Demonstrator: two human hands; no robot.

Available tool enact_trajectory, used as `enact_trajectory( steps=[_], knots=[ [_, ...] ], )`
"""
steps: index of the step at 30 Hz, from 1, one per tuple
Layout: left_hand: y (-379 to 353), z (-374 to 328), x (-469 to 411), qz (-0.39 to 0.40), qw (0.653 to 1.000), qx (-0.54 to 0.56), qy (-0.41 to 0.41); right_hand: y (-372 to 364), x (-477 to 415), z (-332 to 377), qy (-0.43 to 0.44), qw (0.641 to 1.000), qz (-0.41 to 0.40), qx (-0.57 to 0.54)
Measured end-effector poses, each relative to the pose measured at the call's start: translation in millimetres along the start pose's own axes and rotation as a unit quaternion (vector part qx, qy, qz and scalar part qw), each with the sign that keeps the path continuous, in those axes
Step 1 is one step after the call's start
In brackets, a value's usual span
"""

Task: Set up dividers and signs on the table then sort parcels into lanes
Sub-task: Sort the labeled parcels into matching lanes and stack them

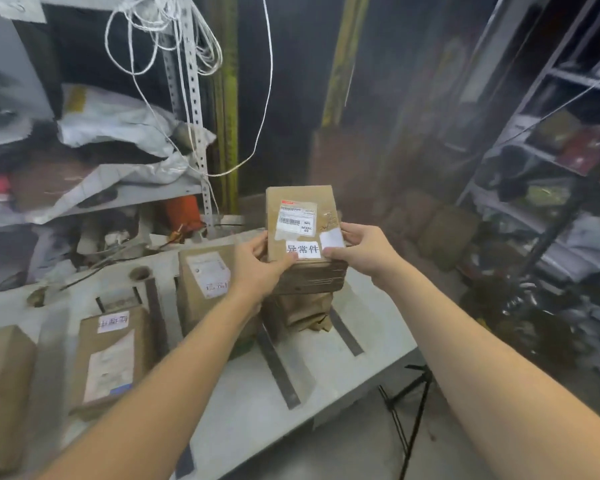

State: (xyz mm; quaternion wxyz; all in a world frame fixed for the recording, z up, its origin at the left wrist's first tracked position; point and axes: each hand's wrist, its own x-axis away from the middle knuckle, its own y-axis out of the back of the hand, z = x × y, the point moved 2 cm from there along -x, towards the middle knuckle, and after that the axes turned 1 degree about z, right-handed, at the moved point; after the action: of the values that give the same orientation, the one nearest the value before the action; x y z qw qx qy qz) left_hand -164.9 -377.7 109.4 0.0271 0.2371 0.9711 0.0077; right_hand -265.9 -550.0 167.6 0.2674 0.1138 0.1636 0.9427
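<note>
Cardboard parcel looks stiff and light enough for fingers alone. You hold it tilted up over the stack in the far right lane of the table. Your left hand and right hand grip its lower corners, thumbs on the white sign. Hold it by the edges, since the taped faces may slip.

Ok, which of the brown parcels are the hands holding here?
The upright parcel with the white sign, gripped by the left hand and right hand over the rightmost stack; the others sit untouched on the table.
</note>
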Motion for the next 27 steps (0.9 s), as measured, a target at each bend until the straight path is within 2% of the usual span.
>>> enact_trajectory(
  steps=[6, 12, 18, 23, 27],
  knots=[
    [-36.7, 31.3, -16.8, -0.058, 0.997, -0.033, 0.032, 17.0, -64.6, -46.5, -0.015, 0.996, 0.083, 0.014],
    [-64.0, 48.6, -13.6, -0.119, 0.988, -0.068, 0.069, 21.8, -105.6, -88.2, 0.007, 0.986, 0.167, 0.018],
    [-77.9, 50.8, -9.2, -0.148, 0.976, -0.117, 0.105, 34.8, -118.0, -104.3, 0.031, 0.977, 0.209, 0.030],
    [-82.2, 25.3, -12.6, -0.165, 0.952, -0.247, 0.080, 56.1, -125.5, -90.3, 0.049, 0.968, 0.232, 0.079],
    [-75.6, -4.3, -12.6, -0.162, 0.912, -0.371, 0.064, 56.9, -123.6, -63.0, 0.160, 0.949, 0.195, 0.191]
  ],
)
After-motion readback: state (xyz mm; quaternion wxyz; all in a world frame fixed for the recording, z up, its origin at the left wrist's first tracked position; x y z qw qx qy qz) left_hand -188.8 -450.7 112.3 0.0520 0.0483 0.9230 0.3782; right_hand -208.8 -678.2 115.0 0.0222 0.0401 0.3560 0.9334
